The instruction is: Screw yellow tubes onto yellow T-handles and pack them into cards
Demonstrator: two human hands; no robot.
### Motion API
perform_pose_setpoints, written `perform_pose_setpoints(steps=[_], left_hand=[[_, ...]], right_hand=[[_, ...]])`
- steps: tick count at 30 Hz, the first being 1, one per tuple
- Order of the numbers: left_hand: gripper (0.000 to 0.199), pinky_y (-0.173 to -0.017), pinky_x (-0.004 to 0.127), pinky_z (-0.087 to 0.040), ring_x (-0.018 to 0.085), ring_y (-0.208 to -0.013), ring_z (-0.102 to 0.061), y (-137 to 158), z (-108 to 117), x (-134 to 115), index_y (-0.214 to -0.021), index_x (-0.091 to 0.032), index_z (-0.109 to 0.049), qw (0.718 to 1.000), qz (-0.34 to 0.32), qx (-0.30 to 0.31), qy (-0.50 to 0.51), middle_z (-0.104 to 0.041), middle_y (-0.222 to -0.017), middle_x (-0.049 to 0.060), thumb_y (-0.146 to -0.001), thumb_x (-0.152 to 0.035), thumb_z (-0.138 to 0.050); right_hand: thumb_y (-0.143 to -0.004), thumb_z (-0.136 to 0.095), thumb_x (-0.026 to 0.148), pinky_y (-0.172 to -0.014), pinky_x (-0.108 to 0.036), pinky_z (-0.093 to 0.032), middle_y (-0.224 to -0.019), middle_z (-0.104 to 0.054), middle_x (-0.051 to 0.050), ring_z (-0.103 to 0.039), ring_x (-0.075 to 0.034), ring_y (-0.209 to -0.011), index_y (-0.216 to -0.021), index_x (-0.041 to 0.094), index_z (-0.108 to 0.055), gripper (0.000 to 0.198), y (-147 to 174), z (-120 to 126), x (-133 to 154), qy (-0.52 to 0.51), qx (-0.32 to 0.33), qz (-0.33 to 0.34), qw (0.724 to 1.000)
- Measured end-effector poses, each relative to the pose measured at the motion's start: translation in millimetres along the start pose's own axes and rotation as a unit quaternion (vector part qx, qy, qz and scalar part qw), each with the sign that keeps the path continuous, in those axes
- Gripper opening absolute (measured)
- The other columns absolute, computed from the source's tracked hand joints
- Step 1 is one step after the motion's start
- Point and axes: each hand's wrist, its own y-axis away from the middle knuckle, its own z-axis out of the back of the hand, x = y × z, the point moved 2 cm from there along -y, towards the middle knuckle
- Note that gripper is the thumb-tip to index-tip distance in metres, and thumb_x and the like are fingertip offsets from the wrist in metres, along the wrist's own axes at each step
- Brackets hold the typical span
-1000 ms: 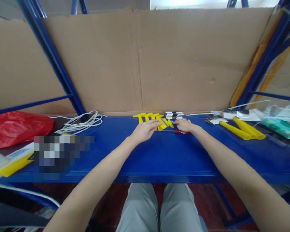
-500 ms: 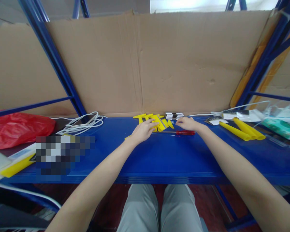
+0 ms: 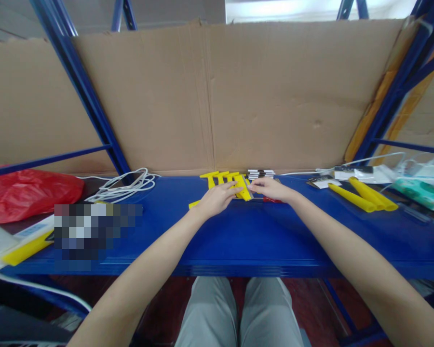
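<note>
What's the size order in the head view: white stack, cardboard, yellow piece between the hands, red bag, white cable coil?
1. Cardboard
2. Red bag, cut off at the picture's edge
3. White cable coil
Unranked: yellow piece and white stack look alike; the left hand partly covers the former.

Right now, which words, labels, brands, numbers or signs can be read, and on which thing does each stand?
None can be read.
Black-and-white packet at right: any print is too small and blurred.
White stack with dark bands: too small.
White packaging at far left: too blurred.
Yellow piece at the left hand: no legible mark.
</note>
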Motion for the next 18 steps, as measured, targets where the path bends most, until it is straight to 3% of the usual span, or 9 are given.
perform_pose_setpoints(steps=[4,8,13,18], left_hand=[[0.035,-0.096,0.039,-0.045,0.021,-0.116,-0.055,-0.3,1.2,-4.8,-0.118,-0.026,-0.06,1.0,-0.003,0.002,0.008,-0.053,-0.133,0.007,-0.087,-0.019,-0.046],[0.035,-0.096,0.039,-0.045,0.021,-0.117,-0.054,-0.6,2.5,-2.5,-0.119,-0.024,-0.06,1.0,0.0,-0.013,0.019,-0.054,-0.132,0.008,-0.087,-0.018,-0.046],[0.035,-0.098,0.037,-0.044,0.02,-0.118,-0.054,-0.6,2.9,-1.5,-0.118,-0.024,-0.061,1.0,-0.012,-0.012,0.018,-0.055,-0.131,0.008,-0.088,-0.019,-0.044],[0.036,-0.096,0.038,-0.045,0.02,-0.117,-0.054,-0.4,2.2,-3.8,-0.12,-0.022,-0.059,0.999,-0.028,-0.014,0.005,-0.054,-0.131,0.009,-0.088,-0.017,-0.043]], right_hand=[[-0.071,-0.054,0.038,-0.067,-0.026,-0.042,-0.071,-0.062,-0.001,-0.054,-0.014,-0.069,-0.066,0.017,-0.06,0.022,-0.8,-2.9,1.5,-0.074,-0.004,-0.026,0.997],[-0.071,-0.053,0.036,-0.069,-0.026,-0.042,-0.077,-0.065,-0.003,-0.056,-0.016,-0.074,-0.073,0.016,-0.063,0.022,2.4,18.5,-13.3,-0.124,-0.089,-0.093,0.984],[-0.079,-0.048,0.028,-0.07,-0.026,-0.043,-0.076,-0.067,-0.005,-0.058,-0.017,-0.075,-0.067,0.015,-0.061,0.021,15.3,56.4,-58.5,-0.025,-0.222,-0.187,0.957],[-0.077,-0.056,0.026,-0.067,-0.027,-0.046,-0.068,-0.067,-0.006,-0.061,-0.019,-0.074,-0.058,0.015,-0.061,0.022,24.4,59.7,-99.3,0.01,-0.238,-0.299,0.924]])
